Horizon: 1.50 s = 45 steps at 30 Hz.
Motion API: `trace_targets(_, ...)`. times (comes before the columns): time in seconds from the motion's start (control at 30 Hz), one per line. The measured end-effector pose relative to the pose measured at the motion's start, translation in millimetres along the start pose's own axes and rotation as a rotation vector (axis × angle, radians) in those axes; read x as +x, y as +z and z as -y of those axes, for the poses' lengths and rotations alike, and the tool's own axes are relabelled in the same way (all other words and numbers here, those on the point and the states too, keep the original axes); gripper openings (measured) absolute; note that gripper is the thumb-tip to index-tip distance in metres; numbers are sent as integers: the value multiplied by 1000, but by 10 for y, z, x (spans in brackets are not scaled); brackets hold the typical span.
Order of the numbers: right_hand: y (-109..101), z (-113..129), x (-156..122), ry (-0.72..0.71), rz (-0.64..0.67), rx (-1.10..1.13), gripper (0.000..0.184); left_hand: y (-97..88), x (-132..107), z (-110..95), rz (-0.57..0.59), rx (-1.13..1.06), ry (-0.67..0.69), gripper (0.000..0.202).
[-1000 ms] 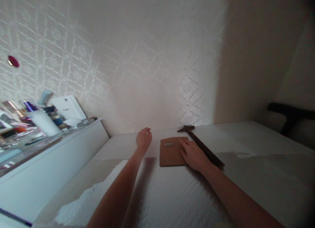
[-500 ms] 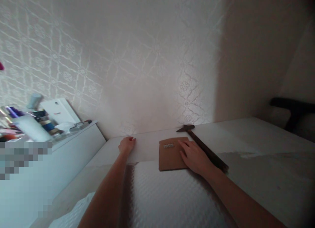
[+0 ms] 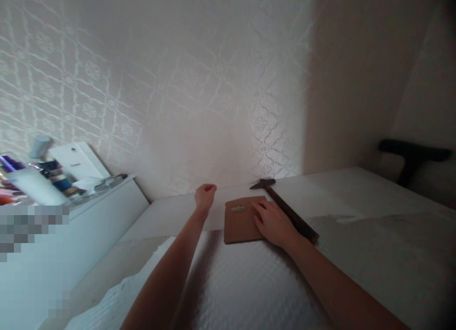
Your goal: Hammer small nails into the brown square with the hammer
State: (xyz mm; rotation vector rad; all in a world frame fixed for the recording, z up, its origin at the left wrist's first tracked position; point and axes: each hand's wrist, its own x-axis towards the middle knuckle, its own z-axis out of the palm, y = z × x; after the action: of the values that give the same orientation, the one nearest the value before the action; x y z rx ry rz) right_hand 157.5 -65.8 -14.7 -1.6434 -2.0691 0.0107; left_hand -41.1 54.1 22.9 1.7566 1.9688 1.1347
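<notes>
A brown square board [image 3: 239,221] lies on the white table [image 3: 356,211] near the wall, with a short row of small pale pieces [image 3: 238,209] on its top edge. My right hand [image 3: 272,221] rests flat on the board's right side, fingers stretched out. Just right of it lies a dark hammer [image 3: 285,209], head toward the wall. My left hand [image 3: 204,196] hovers left of the board with its fingers curled in; whether it holds anything is hidden.
A sheet of bubble wrap [image 3: 242,287] covers the near part of the table. A lower white shelf [image 3: 89,202] at the left carries bottles, a white tablet-like slab [image 3: 78,160] and other clutter. A dark chair back [image 3: 409,156] stands at the far right.
My left hand went left and down to the table, then came back right and lifted with fingers curled. The right hand stayed on the board. The camera shifted slightly.
</notes>
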Motion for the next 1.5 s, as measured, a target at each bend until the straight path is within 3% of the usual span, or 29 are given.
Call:
trace_targets(0.1,-14,2,4,7,4,0,40,109,-319,-372,67,-294,102,23)
trace_targets(0.23,-11,-12,19,10,23,-3,39,239,-683,-615,121,-393,200,17)
trace_targets(0.37,1,-35,39,-7,49,11,38,338,-799,-549,170,-274,256,13)
trace_targets(0.73,12,-68,44,-13,50,26,38,376,-673,-285,299,-64,303,12)
trace_targets(0.97,36,-89,33,-25,22,27,39,376,-661,-252,385,-46,339,14)
trace_targets(1.5,35,-110,46,-42,45,26,39,347,-672,-255,420,-21,337,15)
